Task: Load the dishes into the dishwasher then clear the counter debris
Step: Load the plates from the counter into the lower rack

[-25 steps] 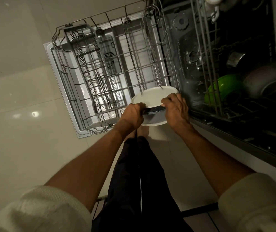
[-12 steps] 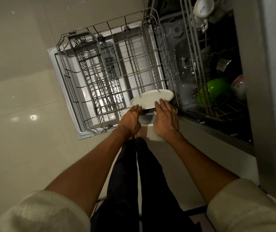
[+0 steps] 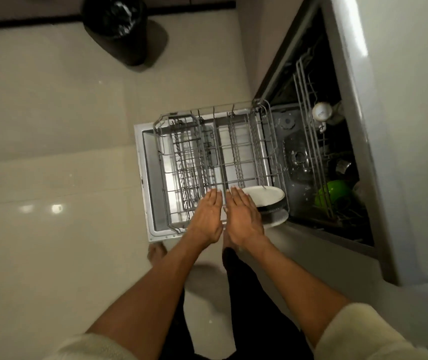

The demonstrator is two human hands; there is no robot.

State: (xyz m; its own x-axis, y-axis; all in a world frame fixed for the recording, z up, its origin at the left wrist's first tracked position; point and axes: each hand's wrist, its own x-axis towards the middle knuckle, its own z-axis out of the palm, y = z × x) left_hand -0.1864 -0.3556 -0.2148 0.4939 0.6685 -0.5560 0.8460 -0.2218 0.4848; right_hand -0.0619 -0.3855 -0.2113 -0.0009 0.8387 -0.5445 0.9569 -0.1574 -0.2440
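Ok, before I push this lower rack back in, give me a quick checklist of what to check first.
1. Left hand free: ok, fingers straight, holding nothing.
2. Right hand free: ok, open, beside the plates.
3. Round white plates seated in the grey wire lower rack: cannot tell; they sit at its near right corner, one edge seeming to pass the rim.
4. Rack's path into the tub: cannot tell.
5. Green bowl in the upper rack clear of the plates: ok, apart.
6. Lower rack fully loaded: not ok, mostly bare.

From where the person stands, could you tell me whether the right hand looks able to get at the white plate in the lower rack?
Probably yes: the right hand is open beside the white plate, nothing between.
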